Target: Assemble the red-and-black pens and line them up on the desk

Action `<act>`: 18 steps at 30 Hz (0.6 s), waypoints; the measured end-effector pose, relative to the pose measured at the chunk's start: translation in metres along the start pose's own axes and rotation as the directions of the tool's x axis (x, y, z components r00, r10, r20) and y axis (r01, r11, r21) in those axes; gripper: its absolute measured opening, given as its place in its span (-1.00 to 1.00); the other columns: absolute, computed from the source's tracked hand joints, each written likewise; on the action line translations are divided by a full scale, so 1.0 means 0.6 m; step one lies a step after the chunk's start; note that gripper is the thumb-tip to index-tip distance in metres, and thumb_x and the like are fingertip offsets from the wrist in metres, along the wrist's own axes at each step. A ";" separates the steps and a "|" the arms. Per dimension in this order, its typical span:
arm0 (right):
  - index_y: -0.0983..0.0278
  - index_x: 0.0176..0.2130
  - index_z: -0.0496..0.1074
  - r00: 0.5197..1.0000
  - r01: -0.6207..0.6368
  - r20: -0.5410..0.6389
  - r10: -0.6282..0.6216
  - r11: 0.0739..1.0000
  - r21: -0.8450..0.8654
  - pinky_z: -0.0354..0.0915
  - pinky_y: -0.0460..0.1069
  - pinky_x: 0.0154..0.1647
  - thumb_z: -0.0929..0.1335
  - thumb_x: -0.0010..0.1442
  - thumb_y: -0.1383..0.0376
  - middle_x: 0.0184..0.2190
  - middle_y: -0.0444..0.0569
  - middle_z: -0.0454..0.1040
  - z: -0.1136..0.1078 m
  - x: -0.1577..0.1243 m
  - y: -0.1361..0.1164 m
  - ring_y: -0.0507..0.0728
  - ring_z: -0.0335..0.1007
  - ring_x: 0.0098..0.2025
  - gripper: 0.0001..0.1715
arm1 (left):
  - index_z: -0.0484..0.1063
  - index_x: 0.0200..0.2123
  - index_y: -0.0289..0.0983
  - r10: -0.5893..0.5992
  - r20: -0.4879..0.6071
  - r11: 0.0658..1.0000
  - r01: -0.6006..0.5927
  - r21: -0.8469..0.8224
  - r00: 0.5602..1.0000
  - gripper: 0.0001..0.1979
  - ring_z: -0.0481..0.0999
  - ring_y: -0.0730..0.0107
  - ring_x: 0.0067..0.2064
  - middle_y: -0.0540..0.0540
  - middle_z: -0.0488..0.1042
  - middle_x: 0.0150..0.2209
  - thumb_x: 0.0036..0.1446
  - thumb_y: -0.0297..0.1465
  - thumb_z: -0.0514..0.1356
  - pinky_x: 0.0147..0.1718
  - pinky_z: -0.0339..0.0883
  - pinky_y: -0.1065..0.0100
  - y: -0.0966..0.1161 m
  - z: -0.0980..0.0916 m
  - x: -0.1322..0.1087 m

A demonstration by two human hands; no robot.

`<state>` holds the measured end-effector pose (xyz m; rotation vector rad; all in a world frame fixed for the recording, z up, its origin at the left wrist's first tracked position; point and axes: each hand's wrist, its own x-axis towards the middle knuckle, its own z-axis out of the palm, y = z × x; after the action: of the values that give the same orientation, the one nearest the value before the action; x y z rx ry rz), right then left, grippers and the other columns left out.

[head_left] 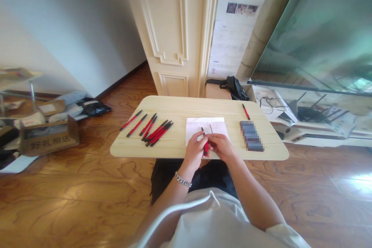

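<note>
Just over the table's front edge, a red pen with black ends [205,148] is held upright between my hands. My left hand [194,150] is closed round it, thumb along the barrel. The bent fingers of my right hand [222,147] pinch the same pen from the other side; their tips are partly hidden. Under and beyond the hands lies a white sheet of paper [192,123] with a few dark marks or thin pieces on it, too small to make out. Several matching red pens [158,133] lie slanted on the left of the table.
On the table [174,105], one more red pen [246,112] lies at the right, above a dark, pixelated rectangular object [251,136]. Beyond the table a black bag [235,87] rests on a box. A cardboard box [49,138] stands on the floor at left.
</note>
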<state>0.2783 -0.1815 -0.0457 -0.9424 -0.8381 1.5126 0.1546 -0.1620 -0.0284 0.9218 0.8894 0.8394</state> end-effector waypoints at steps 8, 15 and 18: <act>0.32 -0.25 0.51 0.932 0.053 -0.310 -0.185 0.920 -0.388 0.22 -0.09 -0.47 0.43 0.00 0.15 -0.43 -0.04 0.53 -0.056 0.033 -0.021 0.01 0.34 -0.50 -0.67 | 0.23 0.14 -0.30 0.043 0.118 0.996 -0.053 0.077 0.992 -0.38 0.40 0.47 -0.68 -0.01 0.50 -0.55 0.07 -0.14 0.24 -0.70 0.16 0.48 -0.009 -0.009 -0.010; 0.29 -0.36 0.56 0.892 -0.162 -0.252 -0.375 0.254 -0.954 0.20 -0.04 -0.26 0.30 0.13 0.27 -0.37 0.04 0.58 -0.089 0.073 -0.037 0.14 0.45 -0.29 -0.75 | 0.36 -0.07 -0.31 0.065 0.110 0.994 -0.074 0.085 0.992 -0.54 0.48 0.41 -0.61 -0.08 0.53 -0.49 0.08 -0.11 0.23 -0.68 0.22 0.47 -0.014 -0.016 -0.003; 0.30 -0.38 0.57 0.906 -0.184 -0.215 -0.365 0.119 -0.976 0.18 -0.04 -0.24 0.29 0.13 0.31 -0.37 0.08 0.58 -0.083 0.076 -0.033 0.16 0.45 -0.28 -0.74 | 0.36 -0.08 -0.30 0.071 0.097 0.992 -0.081 0.098 0.993 -0.54 0.49 0.39 -0.59 -0.09 0.54 -0.48 0.07 -0.10 0.23 -0.68 0.23 0.47 -0.013 -0.017 -0.001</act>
<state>0.3284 -0.1331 -0.0548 -2.0779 -1.6016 0.2945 0.1468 -0.1623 -0.0384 1.0817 0.8257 0.8149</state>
